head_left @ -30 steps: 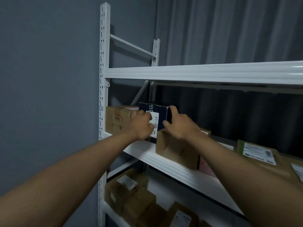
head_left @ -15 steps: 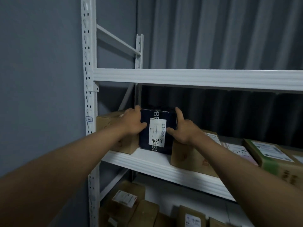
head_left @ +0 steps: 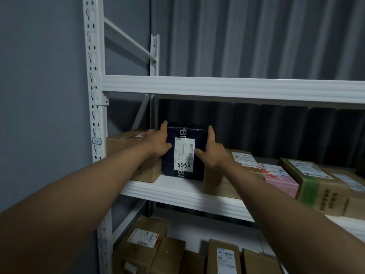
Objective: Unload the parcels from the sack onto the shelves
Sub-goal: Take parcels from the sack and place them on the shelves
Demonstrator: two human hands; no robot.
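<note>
A dark navy parcel [head_left: 184, 133] with a white label marked 4458 stands upright on the middle shelf [head_left: 177, 192], between two brown cardboard boxes. My left hand [head_left: 158, 141] holds its left side, fingers along the edge and thumb on the front face. My right hand [head_left: 212, 149] holds its right side the same way, index finger up along the edge and thumb on the label. The sack is out of view.
A brown box [head_left: 122, 141] sits left of the parcel and another [head_left: 219, 182] to its right, then a pink parcel [head_left: 280, 178] and a green-taped box [head_left: 316, 186]. An upper shelf beam [head_left: 227, 88] runs overhead. Several boxes fill the lower shelf [head_left: 173, 252]. The white upright [head_left: 93, 95] stands left.
The dark parcel has turned from angled to square, label facing me, and settled between the two brown boxes. Both hands shifted from its front corner to its two sides.
</note>
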